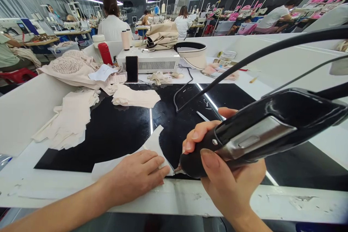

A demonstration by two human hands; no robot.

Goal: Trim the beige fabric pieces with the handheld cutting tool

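Observation:
My left hand (pixel 140 172) lies flat on a white curved piece of fabric (pixel 155 139), its fingers stretched out, pressing it to the black work mat (pixel 119 130) near the front edge. My right hand (pixel 225 174) wraps round a thick black corded handheld tool (pixel 244 130) with a silver lever on its side; its exact kind I cannot make out. The tool's narrow metal tip (pixel 178 169) meets the fabric's right edge, just beside my left fingertips. Behind my right fingers, a pair of tweezers (pixel 202 116) lies partly hidden on the mat.
Stacks of pale cut pieces (pixel 136 96) and a heap of beige fabric (pixel 72 65) occupy the left and back. A white vented box (pixel 150 61), a phone (pixel 132 69) and a round fabric bin (pixel 191 54) stand behind. The black cable (pixel 244 59) arches across the right. People sit at sewing machines beyond.

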